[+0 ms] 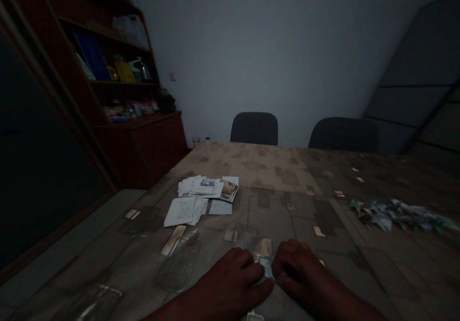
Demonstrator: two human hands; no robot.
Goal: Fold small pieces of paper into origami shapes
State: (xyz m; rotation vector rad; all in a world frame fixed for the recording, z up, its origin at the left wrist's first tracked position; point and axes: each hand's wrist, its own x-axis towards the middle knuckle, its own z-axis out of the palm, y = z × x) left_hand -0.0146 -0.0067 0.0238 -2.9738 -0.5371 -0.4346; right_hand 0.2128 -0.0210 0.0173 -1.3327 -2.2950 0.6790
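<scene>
Near the front edge of the patterned tablecloth, my left hand (239,280) and my right hand (296,270) are close together, fingers curled. Between them shows a small pale bluish piece of paper (266,267), which both hands touch and partly cover. Each hand is closed on it at the fingertips. Further off to the left lie a spread of printed white cards (183,211) and a pile of picture cards (206,186). A heap of crumpled or folded greenish-white papers (402,215) rests on the right side of the table.
The table (258,160) reaches back to two dark chairs (254,128) by the wall. A red-brown cabinet (154,143) with filled shelves stands at the left. A clear glass (196,141) is near the table's far left corner.
</scene>
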